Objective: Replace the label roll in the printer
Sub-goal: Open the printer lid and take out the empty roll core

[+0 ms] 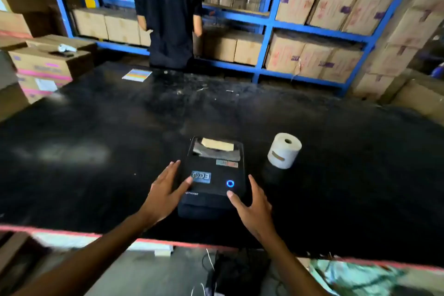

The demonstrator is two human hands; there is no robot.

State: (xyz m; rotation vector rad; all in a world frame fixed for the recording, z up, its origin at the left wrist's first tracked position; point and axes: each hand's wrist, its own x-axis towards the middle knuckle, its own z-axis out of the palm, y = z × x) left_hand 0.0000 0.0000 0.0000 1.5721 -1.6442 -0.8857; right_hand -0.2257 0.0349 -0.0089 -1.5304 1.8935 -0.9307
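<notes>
Task barely begun, by the look of it: black boxy label printer point(212, 176) sitting closed on the wide black worktable point(96, 127), lid down, blue ring light glowing at the front right, a brownish strip visible through the clear window at the top, possibly the old roll or its core, too blurred to say. Left hand point(165, 190) spread, fingers fanned, thumb resting on the lid near the silver sticker, remaining fingers along the printer's left flank. Right hand point(252, 204) likewise spread and empty, thumb tip near the front right corner, palm just beside the right flank. Both seemingly placed to find the lid catches. Everything left to do: opening the lid, lifting out the old roll, seating the new one, feeding the paper, closing. Fresh white paper label roll point(284, 150) standing on end at two o'clock from the printer, near but apart, within easy reach. Nothing blocking the way. Small rainbow-striped card point(137, 75) far off at eleven o'clock; person in dark shirt point(168, 12) at twelve o'clock, facing blue metal shelving point(271, 23) stacked with cardboard cartons point(312, 57).
</notes>
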